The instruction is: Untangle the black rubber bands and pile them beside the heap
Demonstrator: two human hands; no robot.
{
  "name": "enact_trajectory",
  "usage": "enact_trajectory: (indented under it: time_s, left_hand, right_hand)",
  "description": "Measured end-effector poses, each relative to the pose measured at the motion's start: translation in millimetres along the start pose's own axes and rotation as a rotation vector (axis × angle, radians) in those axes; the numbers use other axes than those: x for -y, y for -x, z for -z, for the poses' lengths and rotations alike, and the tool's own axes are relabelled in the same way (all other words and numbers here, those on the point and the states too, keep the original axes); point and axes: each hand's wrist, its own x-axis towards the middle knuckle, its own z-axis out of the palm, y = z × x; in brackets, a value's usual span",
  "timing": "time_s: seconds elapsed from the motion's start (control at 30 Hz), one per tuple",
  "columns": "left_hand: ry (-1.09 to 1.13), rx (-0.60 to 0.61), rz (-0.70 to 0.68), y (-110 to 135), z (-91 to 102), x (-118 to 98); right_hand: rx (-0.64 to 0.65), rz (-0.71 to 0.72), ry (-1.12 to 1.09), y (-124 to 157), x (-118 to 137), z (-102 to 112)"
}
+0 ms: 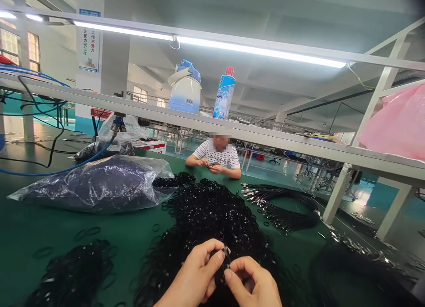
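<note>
My left hand [202,269] pinches a small black ring [227,254] between thumb and forefinger, low in the middle of the head view. The fingertips of my right hand [255,282] are closed on the same ring's lower side. Both hands are over a large heap of thin black rings [212,205] on the green table [133,249]. A smaller pile of black rings [73,271] lies to the left, with a few loose ones around it. Part of the held ring is hidden by my fingers.
A clear plastic bag [99,183] of dark contents lies at the left. Bundled black cords with metal ends [285,205] lie at the right. Across the table a person [217,159] handles something small. Above runs a shelf [265,136] with a jug [186,88] and a spray can [225,94].
</note>
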Motion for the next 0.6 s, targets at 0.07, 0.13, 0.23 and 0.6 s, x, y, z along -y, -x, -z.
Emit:
enact_trajectory:
  time_s: [0.07, 0.13, 0.23, 0.6]
  left_hand:
    - [0.044, -0.008, 0.059, 1, 0.7, -1]
    - [0.123, 0.015, 0.140, 3, 2.5, -4]
    - [0.280, 0.098, 0.269, 5, 8.1, -9]
    - [0.181, 0.052, 0.135, 2, 9.8, -6]
  right_hand:
    - [0.008, -0.047, -0.067, -2, -6, 0]
    - [0.017, -0.069, -0.103, -3, -11, 2]
    - [-0.019, -0.075, -0.074, -6, -12, 10]
    - [-0.174, 0.104, 0.280, -9, -13, 36]
